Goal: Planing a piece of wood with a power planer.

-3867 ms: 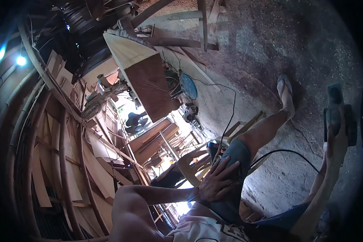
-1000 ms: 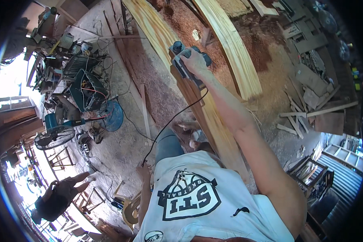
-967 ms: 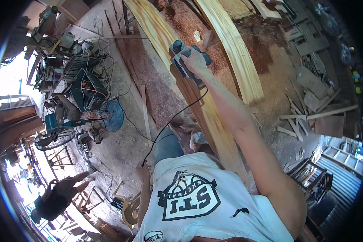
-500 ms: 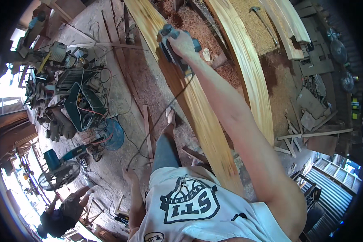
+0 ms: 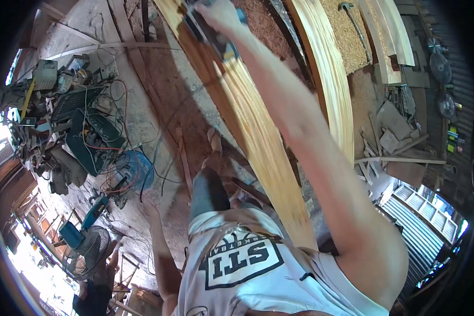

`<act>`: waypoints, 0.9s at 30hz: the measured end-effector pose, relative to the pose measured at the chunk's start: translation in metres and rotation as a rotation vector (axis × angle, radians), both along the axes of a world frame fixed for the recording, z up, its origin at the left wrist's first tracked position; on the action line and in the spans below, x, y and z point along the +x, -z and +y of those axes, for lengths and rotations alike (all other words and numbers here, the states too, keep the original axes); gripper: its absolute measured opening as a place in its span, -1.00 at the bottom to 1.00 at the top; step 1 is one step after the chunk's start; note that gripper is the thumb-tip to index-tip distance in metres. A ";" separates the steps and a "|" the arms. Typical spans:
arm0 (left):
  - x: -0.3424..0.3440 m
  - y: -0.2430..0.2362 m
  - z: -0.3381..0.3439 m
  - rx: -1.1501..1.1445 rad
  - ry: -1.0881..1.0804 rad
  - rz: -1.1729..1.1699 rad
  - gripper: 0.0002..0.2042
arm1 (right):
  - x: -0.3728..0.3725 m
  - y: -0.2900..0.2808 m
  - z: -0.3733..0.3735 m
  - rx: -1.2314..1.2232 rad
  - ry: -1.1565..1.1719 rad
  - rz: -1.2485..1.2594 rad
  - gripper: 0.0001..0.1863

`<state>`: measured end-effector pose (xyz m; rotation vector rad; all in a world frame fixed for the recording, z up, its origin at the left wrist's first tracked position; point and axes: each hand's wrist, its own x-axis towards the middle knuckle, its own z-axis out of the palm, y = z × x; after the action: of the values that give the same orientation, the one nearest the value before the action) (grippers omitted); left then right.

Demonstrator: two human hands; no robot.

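Note:
My right hand (image 5: pixel 219 17) is wrapped round the handle of an electric planer (image 5: pixel 201 30). The planer sits on a long wooden plank (image 5: pixel 263 142), near the top of the view, its front end cut off by the dark rim. Paler, freshly cut grain runs along the plank behind the tool. Low on the left, my left hand (image 5: pixel 149 205) is closed on a dark power cord (image 5: pixel 143 190); motion blurs its fingers a little. Part of the cord's run toward the planer is smeared.
A second plank (image 5: pixel 326 68) lies to the right, with a hammer (image 5: pixel 359 31) on sawdust beyond it. Tools and scrap, including a green open case (image 5: pixel 81 139), crowd the left floor. A fan (image 5: pixel 92 250) stands lower left, a person (image 5: pixel 95 292) behind it.
My right hand and the planer have moved forward along the plank, toward the top left. My left hand has swung left and slightly up with the cord. The whole view has shifted.

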<state>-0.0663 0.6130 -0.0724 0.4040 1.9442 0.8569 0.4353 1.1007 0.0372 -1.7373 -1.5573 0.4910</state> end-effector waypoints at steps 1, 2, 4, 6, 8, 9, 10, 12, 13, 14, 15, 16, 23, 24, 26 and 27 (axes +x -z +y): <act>-0.019 0.005 -0.017 -0.009 -0.017 0.017 -0.55 | -0.009 0.007 -0.038 -0.054 0.001 0.067 -0.47; -0.047 0.008 -0.050 0.053 0.268 0.382 -0.55 | -0.029 -0.001 -0.093 -0.105 -0.021 0.148 -0.48; -0.053 0.018 -0.064 0.124 0.584 0.712 -0.54 | -0.015 -0.025 -0.203 -0.400 0.041 0.153 -0.38; -0.044 0.017 -0.065 -0.088 0.533 0.444 -0.43 | 0.009 -0.039 -0.317 -0.528 0.106 0.172 -0.33; -0.005 0.003 -0.047 -0.181 0.501 0.341 -0.40 | 0.034 -0.034 -0.441 -0.455 0.129 0.156 -0.36; 0.009 -0.007 -0.043 -0.278 0.454 0.263 -0.37 | 0.041 -0.033 -0.497 -0.508 0.181 0.149 -0.37; 0.008 -0.006 -0.053 -0.280 0.440 0.274 -0.37 | 0.042 -0.034 -0.547 -0.518 0.190 0.163 -0.38; 0.004 0.012 -0.077 -0.221 0.606 0.408 -0.33 | 0.047 -0.035 -0.594 -0.528 0.193 0.182 -0.38; 0.011 0.014 -0.082 -0.160 0.669 0.379 -0.34 | 0.050 -0.033 -0.606 -0.538 0.200 0.168 -0.39; 0.018 0.020 -0.086 -0.157 0.672 0.381 -0.34 | 0.049 -0.037 -0.610 -0.545 0.213 0.157 -0.39; 0.026 0.025 -0.091 -0.152 0.633 0.360 -0.35 | 0.050 -0.035 -0.606 -0.542 0.212 0.160 -0.39; 0.032 0.028 -0.091 -0.144 0.590 0.344 -0.36 | 0.046 -0.034 -0.578 -0.499 0.201 0.191 -0.41; 0.052 0.003 -0.059 -0.090 0.524 0.250 -0.46 | 0.021 -0.026 -0.369 -0.376 0.164 0.161 -0.47; 0.049 0.004 -0.059 -0.090 0.521 0.250 -0.46 | 0.016 -0.029 -0.341 -0.382 0.157 0.155 -0.46; 0.047 0.009 -0.057 -0.023 0.345 0.200 -0.50 | 0.011 -0.023 -0.284 -0.352 0.139 0.132 -0.45; 0.050 0.010 -0.052 -0.023 0.352 0.187 -0.50 | 0.012 -0.015 -0.256 -0.316 0.133 0.114 -0.44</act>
<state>-0.0162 0.5607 -0.0821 0.8093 1.9690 0.5844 0.4475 0.8445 0.0525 -1.9949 -1.3279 0.7885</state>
